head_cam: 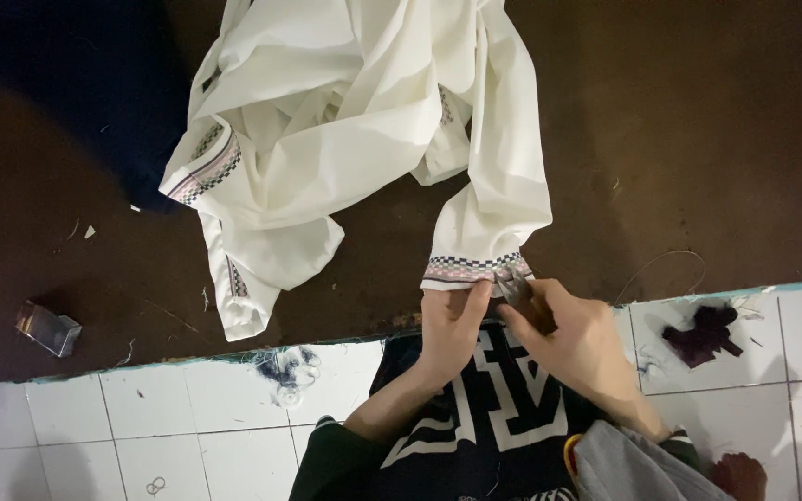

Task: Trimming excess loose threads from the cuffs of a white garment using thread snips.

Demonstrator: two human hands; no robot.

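Observation:
A crumpled white garment (355, 102) with checkered patterned trim lies spread on a dark brown surface (679, 139). Its sleeve hangs toward me, ending in a patterned cuff (471, 269). My left hand (452, 325) pinches the cuff's lower edge with thumb and fingers. My right hand (573, 339) meets it from the right, fingertips closed on the same cuff edge at a small dark spot that I cannot make out. Both hands hover over my lap, which is covered by dark clothing with large white lettering (494, 417).
A small clear box (48, 327) lies on the brown surface at left. White tiles (141, 417) run along the bottom, strewn with thread clumps (285, 366) and dark fabric scraps (703, 334). A loose thread loop (670, 264) lies at right. Dark cloth (76, 83) sits top left.

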